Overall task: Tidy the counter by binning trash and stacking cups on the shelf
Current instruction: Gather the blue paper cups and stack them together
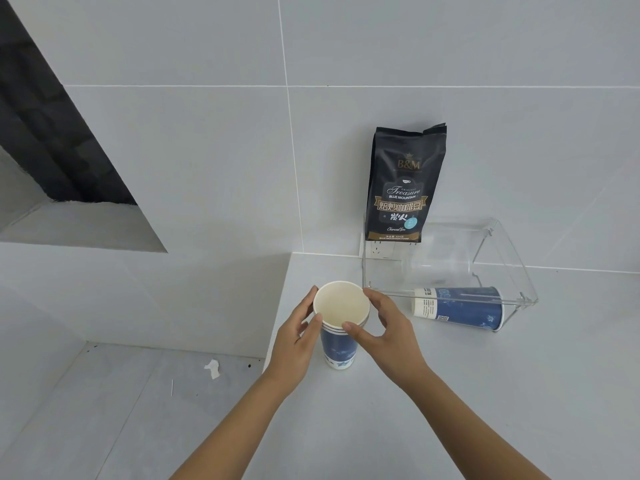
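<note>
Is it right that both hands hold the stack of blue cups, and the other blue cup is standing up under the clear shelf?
Not quite. In the head view the other blue cup lies on its side under the clear shelf. Both hands, left and right, do hold the stack of blue cups.

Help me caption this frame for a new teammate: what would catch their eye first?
Front and centre, the left hand and right hand grip the rim of an upright stack of blue paper cups at the counter's edge. Behind, a black coffee bag stands on a clear acrylic shelf, against the tiled wall. Another blue cup lies on its side under that shelf.
</note>
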